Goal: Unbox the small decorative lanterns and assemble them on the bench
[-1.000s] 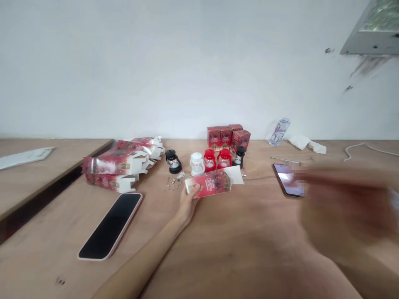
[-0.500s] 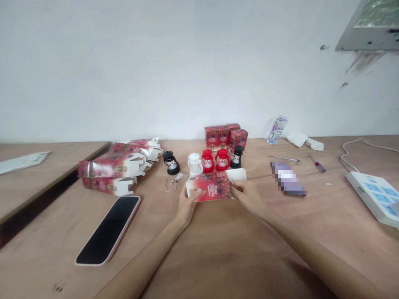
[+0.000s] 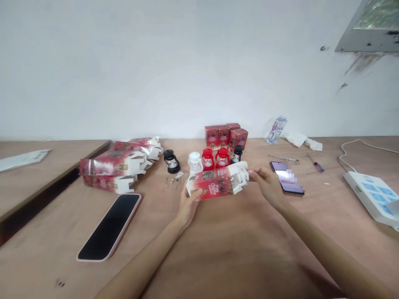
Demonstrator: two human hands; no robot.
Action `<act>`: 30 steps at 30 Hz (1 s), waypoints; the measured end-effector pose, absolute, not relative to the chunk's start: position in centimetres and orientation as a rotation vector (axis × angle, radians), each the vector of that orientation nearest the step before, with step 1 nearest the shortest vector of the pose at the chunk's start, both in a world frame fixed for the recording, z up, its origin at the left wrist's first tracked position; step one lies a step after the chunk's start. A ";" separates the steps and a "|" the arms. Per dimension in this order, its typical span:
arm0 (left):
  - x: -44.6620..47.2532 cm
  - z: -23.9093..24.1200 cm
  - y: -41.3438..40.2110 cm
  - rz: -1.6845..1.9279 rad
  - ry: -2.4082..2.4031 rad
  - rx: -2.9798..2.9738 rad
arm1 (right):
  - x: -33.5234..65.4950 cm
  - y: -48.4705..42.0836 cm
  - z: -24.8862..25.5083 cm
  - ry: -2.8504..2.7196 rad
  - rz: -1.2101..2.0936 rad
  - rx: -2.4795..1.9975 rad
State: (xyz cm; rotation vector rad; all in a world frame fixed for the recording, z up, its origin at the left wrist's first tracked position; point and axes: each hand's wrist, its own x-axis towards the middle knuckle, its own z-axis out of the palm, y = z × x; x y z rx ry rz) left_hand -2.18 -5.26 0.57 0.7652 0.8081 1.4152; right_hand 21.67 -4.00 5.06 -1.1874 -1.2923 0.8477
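Observation:
My left hand (image 3: 190, 201) grips the left end of a red printed cardboard box (image 3: 215, 187), its thumb lying across the front. White flaps stick out at the box's right end, and my right hand (image 3: 262, 180) pinches one of them. The box is held tilted, right end higher. Just behind it stand a white mini lantern (image 3: 195, 162), two red mini lanterns (image 3: 208, 159) and a black mini lantern (image 3: 237, 153). Another black mini lantern (image 3: 171, 161) stands to the left, with small metal parts (image 3: 172, 182) in front of it.
Flattened red boxes (image 3: 109, 164) lie at left, near a gap between tables. Closed red boxes (image 3: 218, 136) stand by the wall. A pink-edged phone (image 3: 110, 228) lies front left. At right are another phone (image 3: 285, 176), a screwdriver (image 3: 316, 163), a bottle (image 3: 277, 129) and a power strip (image 3: 372, 197).
My right hand has moved right, from the box's front side out to its end flaps. The box's right end has risen and its flaps now show. My left hand keeps its grip.

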 end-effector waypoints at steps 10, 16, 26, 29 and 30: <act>-3.8 2.6 -5.1 1.474 0.758 1.053 | 30.6 0.3 7.7 -1.236 0.269 -1.492; -4.7 4.8 -5.9 1.659 1.047 1.622 | 30.3 4.8 5.9 -1.525 -0.126 -1.622; -4.1 5.1 -7.4 1.692 1.321 2.556 | 29.1 5.7 3.4 -1.598 -0.249 -1.580; -4.1 4.1 -7.0 1.720 1.215 2.631 | 28.2 5.2 3.3 -1.593 -0.315 -1.531; -4.1 3.8 -6.8 1.705 1.169 2.662 | 27.6 4.7 3.4 -1.573 -0.344 -1.501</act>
